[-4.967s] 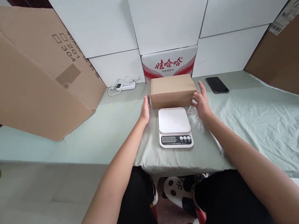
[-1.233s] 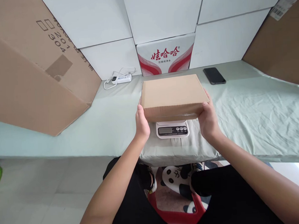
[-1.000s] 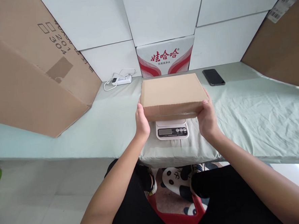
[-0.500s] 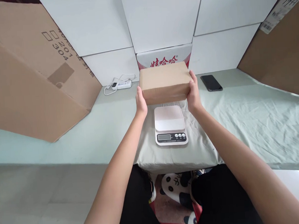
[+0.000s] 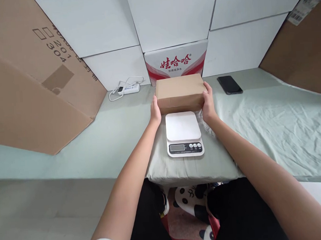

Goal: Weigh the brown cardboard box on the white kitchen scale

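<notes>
A small brown cardboard box (image 5: 180,93) is held level between my two hands, just behind the scale. My left hand (image 5: 155,112) presses against its left end, and my right hand (image 5: 208,103) grips its right end with the thumb on the near side. Directly in front of the box lies a white digital kitchen scale (image 5: 183,127), its pan bare and its display and buttons facing me. Whether the box's underside touches the cloth is hard to see.
White boxes form a wall behind, with a red-printed carton (image 5: 176,61) at the middle. A white power strip with cable (image 5: 128,88) lies back left, a black phone (image 5: 229,85) back right. Large cardboard sheets (image 5: 47,94) flank both sides of the cloth-covered table (image 5: 118,144).
Both hands have lowered the cardboard box behind the scale, uncovering more of the red-printed carton. The camera view has shifted slightly.
</notes>
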{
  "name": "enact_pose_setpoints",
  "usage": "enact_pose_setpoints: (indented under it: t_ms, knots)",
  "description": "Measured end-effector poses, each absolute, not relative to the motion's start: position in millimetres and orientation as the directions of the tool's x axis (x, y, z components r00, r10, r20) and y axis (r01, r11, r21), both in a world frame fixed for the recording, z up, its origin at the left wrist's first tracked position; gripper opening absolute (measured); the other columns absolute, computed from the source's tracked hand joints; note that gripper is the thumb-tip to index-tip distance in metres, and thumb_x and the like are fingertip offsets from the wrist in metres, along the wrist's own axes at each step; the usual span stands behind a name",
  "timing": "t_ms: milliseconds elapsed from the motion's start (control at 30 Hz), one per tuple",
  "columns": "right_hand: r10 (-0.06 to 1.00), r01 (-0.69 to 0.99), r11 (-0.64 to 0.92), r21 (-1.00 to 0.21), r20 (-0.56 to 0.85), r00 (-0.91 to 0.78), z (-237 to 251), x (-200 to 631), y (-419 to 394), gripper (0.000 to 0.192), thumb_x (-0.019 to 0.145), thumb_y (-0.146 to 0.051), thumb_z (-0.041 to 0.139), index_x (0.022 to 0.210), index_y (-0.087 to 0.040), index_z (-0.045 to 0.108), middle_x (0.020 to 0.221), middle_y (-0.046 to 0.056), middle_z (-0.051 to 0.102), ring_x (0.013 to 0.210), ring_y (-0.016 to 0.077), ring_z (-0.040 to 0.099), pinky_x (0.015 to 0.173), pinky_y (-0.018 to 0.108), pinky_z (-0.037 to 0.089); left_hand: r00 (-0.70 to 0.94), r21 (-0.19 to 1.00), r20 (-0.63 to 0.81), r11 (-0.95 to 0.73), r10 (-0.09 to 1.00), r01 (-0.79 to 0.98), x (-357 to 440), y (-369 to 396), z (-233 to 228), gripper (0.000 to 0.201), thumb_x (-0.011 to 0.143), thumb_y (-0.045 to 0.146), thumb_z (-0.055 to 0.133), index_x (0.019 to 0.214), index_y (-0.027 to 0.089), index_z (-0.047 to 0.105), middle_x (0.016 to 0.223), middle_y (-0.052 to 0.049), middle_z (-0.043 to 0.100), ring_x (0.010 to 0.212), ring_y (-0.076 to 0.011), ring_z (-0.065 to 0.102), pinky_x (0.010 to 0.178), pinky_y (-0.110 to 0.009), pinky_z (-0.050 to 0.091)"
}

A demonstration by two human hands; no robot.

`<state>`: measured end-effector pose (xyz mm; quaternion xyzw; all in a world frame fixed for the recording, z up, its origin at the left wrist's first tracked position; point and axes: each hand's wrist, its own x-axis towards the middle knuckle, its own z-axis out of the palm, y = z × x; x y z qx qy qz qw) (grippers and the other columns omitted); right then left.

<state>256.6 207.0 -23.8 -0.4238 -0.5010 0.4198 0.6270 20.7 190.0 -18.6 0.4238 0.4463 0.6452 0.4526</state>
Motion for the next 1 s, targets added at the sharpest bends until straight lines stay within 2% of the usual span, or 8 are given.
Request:
enact_pose_setpoints:
  t_ms: [133,233,333,433,600,800,900,1000]
  knots:
    - [0.964,-0.112,0.251,-0.962,0.237,0.123,-19,259,200,0.095,0.082,-0.091,0.057,0.163,-0.044,0.043,0.177,-0.001,0.054,0.167,0.0330,0.048,0.140,0.063,0.039,-0.244,0.958,0.144,-0.197,0.959,-0.207,20,191,-18,0.071,0.113,0.068,0.036,0.165,0.026,0.059,0.174,-0.008,0.061,0.166,-0.0269,0.054,0.137,-0.043,0.045]
    - [0.976,-0.131,0.210,-0.969,0.199,0.092,-16,271,203,0.101,0.081,-0.095,0.053,0.170,-0.051,0.033,0.178,-0.003,0.054,0.167,0.0335,0.050,0.138,0.063,0.041,-0.322,0.970,0.099,-0.163,0.942,-0.178,11,192,-12,0.070,0.116,0.062,0.028,0.173,0.026,0.049,0.187,-0.004,0.043,0.175,-0.0182,0.038,0.142,-0.033,0.033]
    - [0.977,-0.118,0.171,-0.978,0.154,0.145,-14,290,211,0.109,0.076,-0.100,0.051,0.172,-0.055,0.025,0.185,-0.001,0.042,0.174,0.0354,0.040,0.141,0.068,0.033,-0.380,0.978,0.070,-0.138,0.922,-0.155,-3,191,-3,0.074,0.118,0.060,0.017,0.179,0.026,0.038,0.193,-0.002,0.029,0.178,-0.0133,0.026,0.143,-0.028,0.024]
    - [0.972,-0.152,0.143,-0.978,0.110,0.207,-15,307,217,0.106,0.075,-0.099,0.052,0.170,-0.056,0.028,0.187,0.000,0.038,0.177,0.0362,0.035,0.143,0.070,0.025,-0.407,0.980,0.053,-0.125,0.912,-0.152,-16,187,6,0.076,0.117,0.062,0.013,0.181,0.027,0.035,0.193,-0.001,0.026,0.179,-0.0137,0.023,0.144,-0.029,0.023]
    - [0.962,-0.130,0.163,-0.978,0.128,0.242,-24,317,219,0.100,0.081,-0.096,0.049,0.170,-0.054,0.032,0.185,0.003,0.041,0.175,0.0379,0.038,0.141,0.074,0.028,-0.405,0.982,0.037,-0.108,0.914,-0.153,-23,182,8,0.079,0.117,0.062,0.012,0.182,0.020,0.032,0.194,-0.004,0.023,0.179,-0.0137,0.022,0.143,-0.027,0.022]
    - [0.981,-0.115,0.160,-0.980,0.144,0.131,-28,292,212,0.107,0.077,-0.101,0.050,0.172,-0.054,0.034,0.183,0.000,0.048,0.172,0.0357,0.046,0.142,0.070,0.031,-0.301,0.983,0.042,-0.093,0.953,-0.159,-7,184,-5,0.072,0.118,0.058,0.018,0.176,0.023,0.044,0.190,-0.003,0.035,0.176,-0.0153,0.032,0.143,-0.029,0.030]
    - [0.979,-0.141,0.197,-0.970,0.189,0.073,-25,273,205,0.111,0.078,-0.098,0.054,0.174,-0.046,0.034,0.183,0.000,0.050,0.170,0.0320,0.049,0.142,0.062,0.039,-0.198,0.977,0.091,-0.125,0.976,-0.170,1,185,-15,0.066,0.119,0.058,0.023,0.163,0.025,0.060,0.181,-0.002,0.052,0.173,-0.0201,0.043,0.142,-0.036,0.037]
    - [0.970,-0.120,0.241,-0.963,0.233,0.076,-22,260,200,0.109,0.082,-0.096,0.055,0.174,-0.043,0.035,0.185,-0.002,0.046,0.172,0.0288,0.045,0.143,0.055,0.040,-0.120,0.971,0.120,-0.142,0.985,-0.194,5,186,-24,0.066,0.119,0.063,0.023,0.148,0.026,0.069,0.166,0.002,0.070,0.169,-0.0230,0.050,0.140,-0.040,0.041]
